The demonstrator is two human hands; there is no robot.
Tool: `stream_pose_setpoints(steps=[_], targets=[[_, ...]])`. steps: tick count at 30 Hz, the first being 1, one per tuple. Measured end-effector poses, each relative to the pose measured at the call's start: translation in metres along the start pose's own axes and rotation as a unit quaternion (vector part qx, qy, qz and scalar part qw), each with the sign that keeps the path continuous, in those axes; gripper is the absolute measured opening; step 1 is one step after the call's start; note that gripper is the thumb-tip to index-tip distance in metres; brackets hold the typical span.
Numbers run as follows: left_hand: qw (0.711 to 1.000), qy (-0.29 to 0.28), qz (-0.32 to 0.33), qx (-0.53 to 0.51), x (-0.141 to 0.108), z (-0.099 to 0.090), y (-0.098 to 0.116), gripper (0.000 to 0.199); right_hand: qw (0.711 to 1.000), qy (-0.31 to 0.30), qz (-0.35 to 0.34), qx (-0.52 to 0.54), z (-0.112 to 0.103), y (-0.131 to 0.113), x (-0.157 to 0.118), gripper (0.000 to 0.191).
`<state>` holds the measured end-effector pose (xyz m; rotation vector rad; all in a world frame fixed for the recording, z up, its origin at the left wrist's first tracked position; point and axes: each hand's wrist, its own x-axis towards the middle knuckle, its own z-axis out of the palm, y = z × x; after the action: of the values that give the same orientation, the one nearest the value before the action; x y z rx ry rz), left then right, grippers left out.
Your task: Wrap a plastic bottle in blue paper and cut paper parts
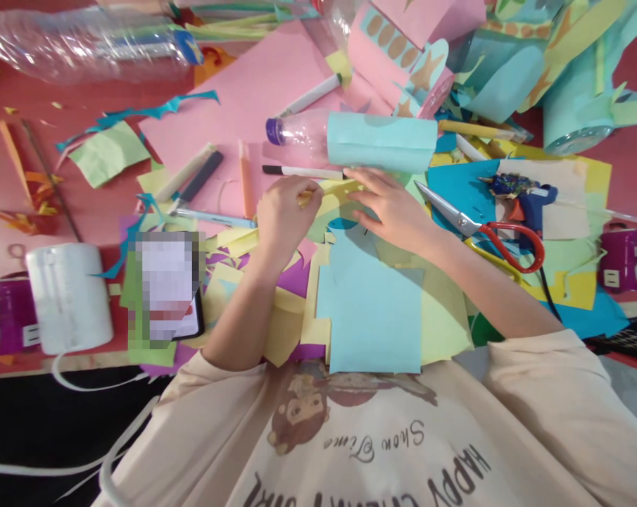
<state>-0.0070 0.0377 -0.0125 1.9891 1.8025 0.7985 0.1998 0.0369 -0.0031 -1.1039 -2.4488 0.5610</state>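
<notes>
My left hand (287,215) is closed in a loose fist above the paper pile. A small yellow-orange bit shows between its fingers, but I cannot make out what it is. To its right, my right hand (389,211) lies with fingers stretched over a pale yellow paper (336,201). One fingertip is beside the end of a white marker with black ends (302,171). Below the hands lies a sheet of light blue paper (376,317). Just beyond them, a clear bottle wrapped in light blue paper (384,139) lies on its side, its purple cap to the left.
Red-handled scissors (513,243) lie open-bladed to the right, near a blue glue gun (532,201). A phone (173,289) and a white device with a cable (70,299) are at left. Paper-covered bottles (576,127) and a clear plastic bottle (86,46) lie at the back.
</notes>
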Motion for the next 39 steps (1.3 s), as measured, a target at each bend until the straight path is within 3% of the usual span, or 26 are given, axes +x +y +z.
stream_pose_setpoints(steps=[11, 20, 24, 32, 39], targets=[[0.999, -0.019, 0.027, 0.041, -0.003, -0.006, 0.005, 0.014, 0.995, 0.056, -0.015, -0.077, 0.007, 0.004, -0.001, 0.026], [0.995, -0.021, 0.072, 0.065, -0.007, -0.005, -0.001, 0.013, 0.997, 0.002, 0.011, -0.074, 0.013, 0.002, 0.008, 0.031], [0.989, -0.075, 0.085, 0.093, -0.010, -0.012, -0.002, 0.034, 0.997, -0.031, 0.035, -0.058, 0.008, -0.002, 0.010, 0.032], [0.975, -0.122, 0.078, 0.170, -0.011, -0.021, 0.009, 0.038, 0.998, -0.024, 0.039, -0.031, -0.005, -0.009, 0.006, 0.030], [0.974, -0.140, 0.072, 0.163, -0.013, -0.021, 0.009, 0.044, 0.998, -0.013, 0.052, -0.023, -0.020, -0.013, -0.014, 0.031]])
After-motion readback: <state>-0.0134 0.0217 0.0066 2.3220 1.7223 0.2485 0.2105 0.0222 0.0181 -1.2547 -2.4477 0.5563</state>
